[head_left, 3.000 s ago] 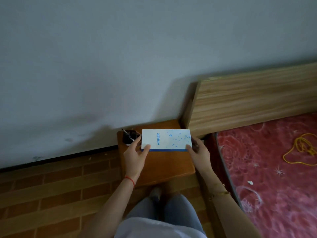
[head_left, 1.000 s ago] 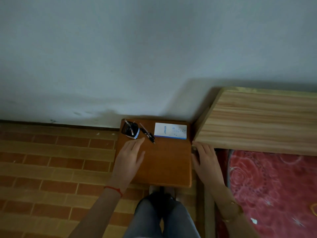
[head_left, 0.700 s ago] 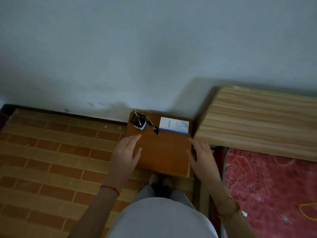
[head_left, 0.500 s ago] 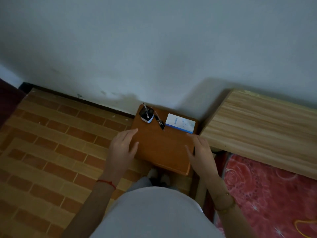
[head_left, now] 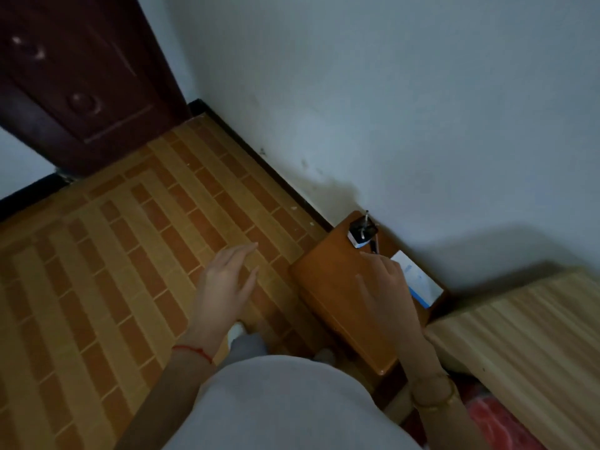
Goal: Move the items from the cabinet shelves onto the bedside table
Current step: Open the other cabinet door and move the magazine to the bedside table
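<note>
The orange wooden bedside table (head_left: 328, 280) stands against the wall at the right. On its far edge sits a small black-and-white pen holder (head_left: 359, 234) with a pen in it, a dark pen (head_left: 375, 245) lying beside it, and a white box with a blue stripe (head_left: 418, 282). My right hand (head_left: 386, 287) hovers over the table top, fingers spread, empty, partly hiding the box. My left hand (head_left: 227, 284) is out over the floor to the left of the table, fingers apart, holding nothing. No cabinet is in view.
A light wooden headboard (head_left: 526, 339) adjoins the table on the right, with red bedding (head_left: 496, 423) below it. A dark brown door (head_left: 81, 76) stands at the upper left. Brick-patterned floor (head_left: 113, 254) fills the left side. A white wall runs behind the table.
The box was set on the table and let go. The view has since swung left, bringing the door in. My left hand has left the table and is over the floor.
</note>
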